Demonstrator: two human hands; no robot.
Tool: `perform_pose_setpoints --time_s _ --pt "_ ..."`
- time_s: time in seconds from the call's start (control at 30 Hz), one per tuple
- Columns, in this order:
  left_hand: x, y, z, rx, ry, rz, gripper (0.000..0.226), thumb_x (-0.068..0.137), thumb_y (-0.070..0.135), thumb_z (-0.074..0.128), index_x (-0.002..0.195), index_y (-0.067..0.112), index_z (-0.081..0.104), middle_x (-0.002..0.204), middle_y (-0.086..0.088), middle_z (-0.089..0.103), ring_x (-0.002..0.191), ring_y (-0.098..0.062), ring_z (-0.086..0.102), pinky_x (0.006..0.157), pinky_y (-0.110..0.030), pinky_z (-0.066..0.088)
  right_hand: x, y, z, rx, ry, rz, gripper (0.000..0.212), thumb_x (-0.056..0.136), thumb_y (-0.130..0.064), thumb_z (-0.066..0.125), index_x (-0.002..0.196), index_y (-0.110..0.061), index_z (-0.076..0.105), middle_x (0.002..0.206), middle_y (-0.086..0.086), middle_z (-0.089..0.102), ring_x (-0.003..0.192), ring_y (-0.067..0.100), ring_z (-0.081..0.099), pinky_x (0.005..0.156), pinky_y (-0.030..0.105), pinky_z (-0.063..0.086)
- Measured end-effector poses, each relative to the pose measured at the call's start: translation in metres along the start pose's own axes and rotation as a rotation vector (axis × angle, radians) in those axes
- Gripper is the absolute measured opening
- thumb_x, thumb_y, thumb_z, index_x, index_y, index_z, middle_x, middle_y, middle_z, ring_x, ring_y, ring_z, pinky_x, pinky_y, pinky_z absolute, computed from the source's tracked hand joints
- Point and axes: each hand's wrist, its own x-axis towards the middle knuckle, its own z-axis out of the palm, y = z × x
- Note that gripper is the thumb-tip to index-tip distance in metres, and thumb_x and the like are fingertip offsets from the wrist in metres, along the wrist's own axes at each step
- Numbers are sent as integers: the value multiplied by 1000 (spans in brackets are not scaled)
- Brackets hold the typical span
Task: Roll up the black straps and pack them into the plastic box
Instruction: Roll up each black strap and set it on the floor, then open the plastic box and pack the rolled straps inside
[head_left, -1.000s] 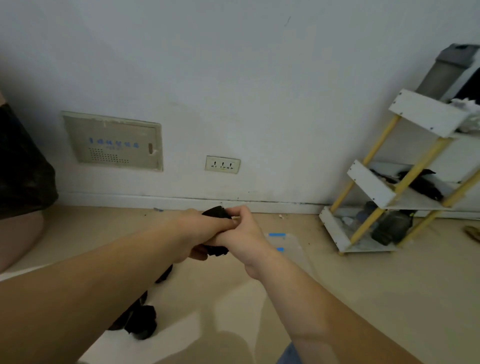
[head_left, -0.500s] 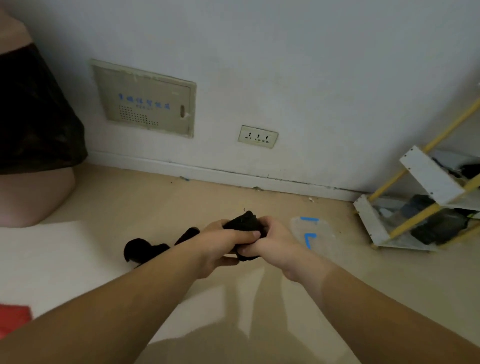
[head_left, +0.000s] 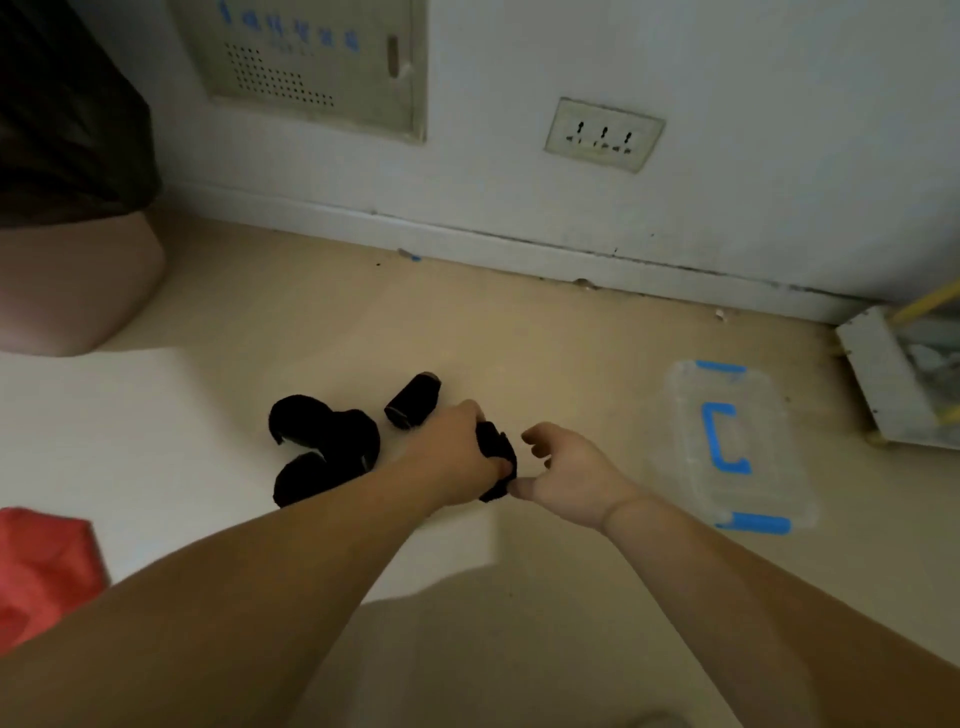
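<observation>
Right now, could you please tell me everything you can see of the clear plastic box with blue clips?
The clear plastic box is rectangular with rounded corners, a blue clip at each short end and a blue C-shaped handle on its lid, which looks shut. It lies flat on the beige floor, nothing touching it.
</observation>
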Motion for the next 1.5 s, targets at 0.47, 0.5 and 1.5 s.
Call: perform_pose_setpoints --time_s 0.47,0.5,1.5 --pt "16 -57 45 773 -30 -30 46 100 31 57 142 18 44 149 -11 42 143 -34 36 122 -50 29 22 90 4 91 428 151 26 97 -22 67 121 -13 70 120 8 65 111 29 64 96 33 51" --pt "17 -49 49 758 -26 9 50 102 34 55 148 17 41 159 -12 35 150 -36 28 126 -51 23 18 93 -3 3 494 161 29 97 -24 66 124 -14 68 124 8 61 114 30 61 97 36 50" --pt "-1 -36 65 -712 103 -348 59 103 67 35 112 19 67 112 -7 71 102 -28 70 96 -52 60 -26 -3 39 -145 94 -25 32 83 -43 74 88 -21 51 82 -6 57 80 22 58 63 32 40"
